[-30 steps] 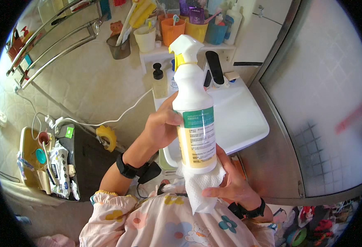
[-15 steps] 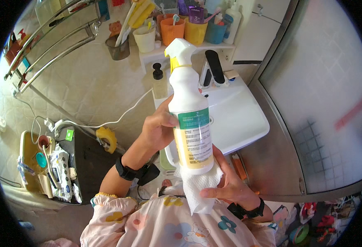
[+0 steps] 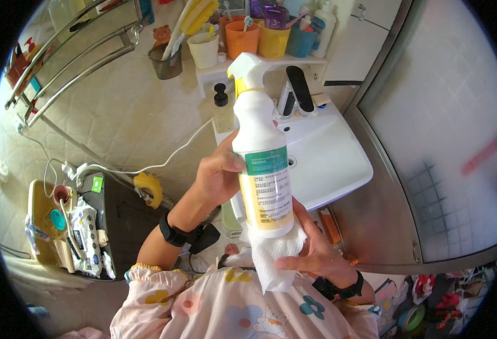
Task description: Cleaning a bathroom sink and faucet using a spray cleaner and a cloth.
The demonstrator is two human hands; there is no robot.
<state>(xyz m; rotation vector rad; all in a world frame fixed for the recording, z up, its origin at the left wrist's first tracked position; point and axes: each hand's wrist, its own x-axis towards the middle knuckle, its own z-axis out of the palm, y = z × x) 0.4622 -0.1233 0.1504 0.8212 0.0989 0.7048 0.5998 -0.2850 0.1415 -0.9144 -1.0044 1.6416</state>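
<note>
A white spray bottle (image 3: 262, 127) with a yellow trigger and a green and cream label stands upright in front of me. Wrapped round its middle from the left is my left hand (image 3: 220, 171), thumb on the label's edge and fingers hidden behind. Below the bottle, my right hand (image 3: 310, 248) pinches a white paper towel (image 3: 274, 263) that hangs down and meets the bottle's base. Some fingers of the right hand are hidden behind the bottle and towel. Beyond the bottle is a white washbasin (image 3: 339, 164) with a chrome and black tap (image 3: 298, 93).
A pump bottle (image 3: 222, 110) stands on the basin's left corner. Behind it, a white shelf (image 3: 209, 73) bears several cups (image 3: 241, 40) with toothbrushes. Left are a metal towel rack (image 3: 79, 68), a white cable (image 3: 175, 151) and a yellow bin (image 3: 42, 237). A frosted glass door (image 3: 429, 124) borders the right.
The view has shifted slightly, so the basin and shelf sit a little further right and lower. My hands keep the same hold on the spray bottle and the paper towel.
</note>
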